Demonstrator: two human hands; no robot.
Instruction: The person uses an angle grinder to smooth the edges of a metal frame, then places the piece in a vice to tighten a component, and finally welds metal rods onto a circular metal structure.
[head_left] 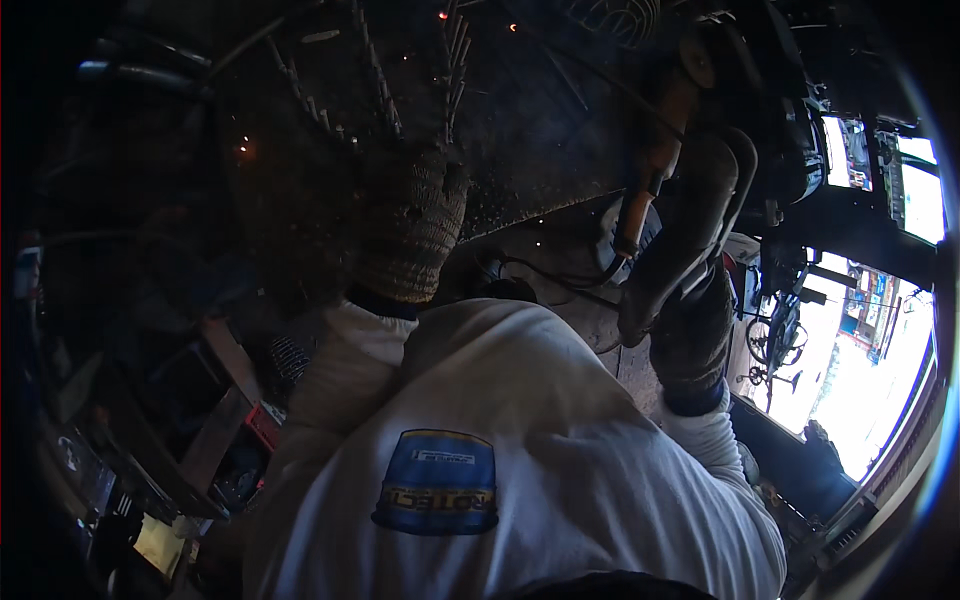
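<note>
My left hand (412, 225), in a ribbed work glove, is over the dark work surface (530, 170). Its fingers look curled, but shadow hides what they hold. Just beyond them lie thin metal rods (455, 75) in several rows. My right hand (692, 335), also gloved, is lower on the right, closed at the near end of a dark curved object (690, 235) with two rounded arms. Its kind is unclear and its fingers are mostly hidden. An orange angle grinder (660, 150) lies beside that object, its round disc (697, 62) at the far end.
A dark cable (560, 275) loops from the grinder's near end towards my body. Orange sparks (245, 147) show at the left and far side. Wooden boards (225, 355) and a red crate (263, 428) stand at lower left. A bicycle (775, 340) is by the bright opening.
</note>
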